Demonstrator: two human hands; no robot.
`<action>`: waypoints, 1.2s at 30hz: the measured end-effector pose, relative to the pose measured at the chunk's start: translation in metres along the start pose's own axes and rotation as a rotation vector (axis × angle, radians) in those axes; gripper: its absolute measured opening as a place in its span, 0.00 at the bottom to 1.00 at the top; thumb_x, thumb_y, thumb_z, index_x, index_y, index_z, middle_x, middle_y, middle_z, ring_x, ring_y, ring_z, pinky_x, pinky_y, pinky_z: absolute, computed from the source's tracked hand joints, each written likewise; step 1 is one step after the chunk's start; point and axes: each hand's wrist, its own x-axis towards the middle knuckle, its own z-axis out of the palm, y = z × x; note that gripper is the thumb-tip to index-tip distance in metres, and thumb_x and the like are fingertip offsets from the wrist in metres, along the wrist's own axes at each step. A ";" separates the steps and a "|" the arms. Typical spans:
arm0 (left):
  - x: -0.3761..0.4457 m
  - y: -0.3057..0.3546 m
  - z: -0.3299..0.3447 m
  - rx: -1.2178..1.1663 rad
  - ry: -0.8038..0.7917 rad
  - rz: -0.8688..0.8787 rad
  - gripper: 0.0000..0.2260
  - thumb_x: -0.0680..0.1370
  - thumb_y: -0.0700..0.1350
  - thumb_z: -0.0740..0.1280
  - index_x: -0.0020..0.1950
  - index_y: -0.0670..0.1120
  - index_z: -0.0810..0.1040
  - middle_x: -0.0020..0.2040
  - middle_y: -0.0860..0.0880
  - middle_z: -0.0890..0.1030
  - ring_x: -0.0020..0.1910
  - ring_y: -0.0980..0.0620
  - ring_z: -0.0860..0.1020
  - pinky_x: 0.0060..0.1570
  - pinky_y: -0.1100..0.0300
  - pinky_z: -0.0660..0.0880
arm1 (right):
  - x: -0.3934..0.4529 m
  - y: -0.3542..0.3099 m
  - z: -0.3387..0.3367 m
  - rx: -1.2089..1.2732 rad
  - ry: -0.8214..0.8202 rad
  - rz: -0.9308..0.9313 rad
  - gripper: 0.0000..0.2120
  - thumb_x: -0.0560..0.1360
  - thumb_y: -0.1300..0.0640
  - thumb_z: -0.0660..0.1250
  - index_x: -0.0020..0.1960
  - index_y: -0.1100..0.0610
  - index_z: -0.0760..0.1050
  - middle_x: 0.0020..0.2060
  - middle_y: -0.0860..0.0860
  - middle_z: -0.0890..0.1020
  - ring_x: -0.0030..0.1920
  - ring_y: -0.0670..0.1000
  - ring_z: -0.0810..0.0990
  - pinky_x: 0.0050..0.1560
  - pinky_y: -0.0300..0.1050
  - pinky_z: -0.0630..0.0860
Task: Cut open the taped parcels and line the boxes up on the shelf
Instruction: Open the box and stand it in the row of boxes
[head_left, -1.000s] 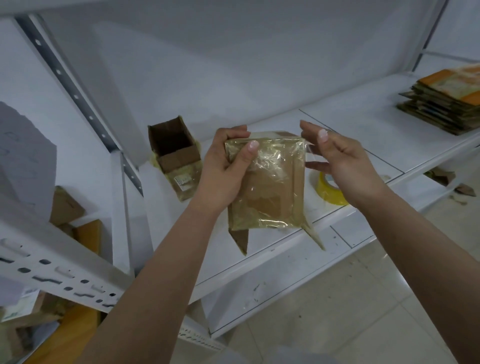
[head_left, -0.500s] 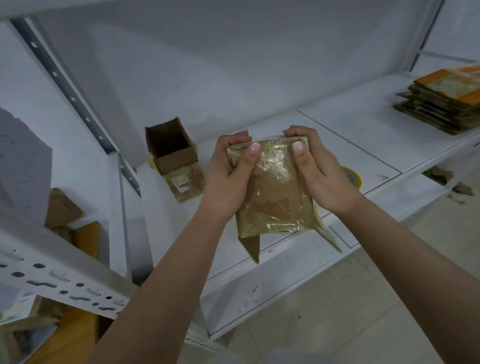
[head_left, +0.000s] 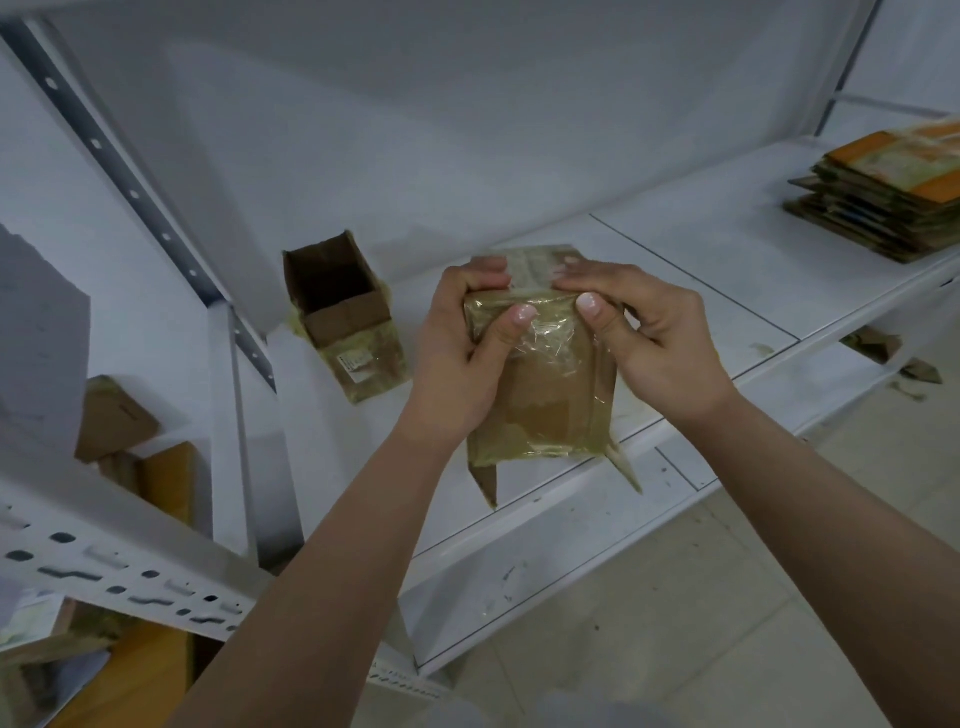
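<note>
A flattened cardboard parcel (head_left: 545, 400) wrapped in yellowish clear tape is held upright above the front of the white shelf (head_left: 701, 260). My left hand (head_left: 462, 353) grips its upper left corner, thumb on the front face. My right hand (head_left: 654, 338) grips the upper right corner, thumb pressing the tape near the top edge. Loose cardboard flaps hang from the parcel's bottom. An opened brown box (head_left: 343, 312) stands on the shelf to the left, its top flaps up and its inside dark.
A stack of flattened cardboard boxes (head_left: 883, 192) lies at the shelf's far right. A perforated metal upright (head_left: 135, 192) rises at the left. More boxes (head_left: 114, 421) sit in the neighbouring bay at the left. Tiled floor (head_left: 675, 623) lies below, with cardboard scraps (head_left: 872, 345) on the lower shelf.
My right hand, open beside the parcel a second ago, has closed onto its upper right corner. Both hands have drawn closer together at the top edge, hiding the yellow tape roll.
</note>
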 end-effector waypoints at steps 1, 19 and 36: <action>-0.001 0.000 0.001 -0.005 0.005 0.009 0.12 0.77 0.44 0.67 0.57 0.39 0.72 0.63 0.43 0.77 0.61 0.54 0.77 0.58 0.64 0.73 | 0.000 -0.001 0.001 -0.009 0.023 -0.010 0.10 0.78 0.64 0.65 0.57 0.64 0.80 0.55 0.57 0.83 0.61 0.55 0.80 0.64 0.56 0.74; -0.002 -0.009 -0.004 0.086 -0.117 0.080 0.17 0.82 0.51 0.60 0.61 0.37 0.72 0.66 0.41 0.74 0.64 0.52 0.75 0.63 0.60 0.72 | 0.006 -0.010 0.000 0.037 -0.146 -0.071 0.17 0.74 0.62 0.71 0.62 0.63 0.76 0.56 0.54 0.82 0.59 0.51 0.81 0.63 0.46 0.74; -0.003 -0.018 -0.004 0.147 -0.083 0.090 0.17 0.81 0.57 0.57 0.57 0.45 0.74 0.63 0.46 0.78 0.64 0.52 0.76 0.63 0.54 0.73 | 0.005 -0.012 0.011 -0.068 -0.189 -0.063 0.14 0.74 0.60 0.70 0.58 0.63 0.81 0.56 0.55 0.83 0.60 0.52 0.81 0.64 0.52 0.75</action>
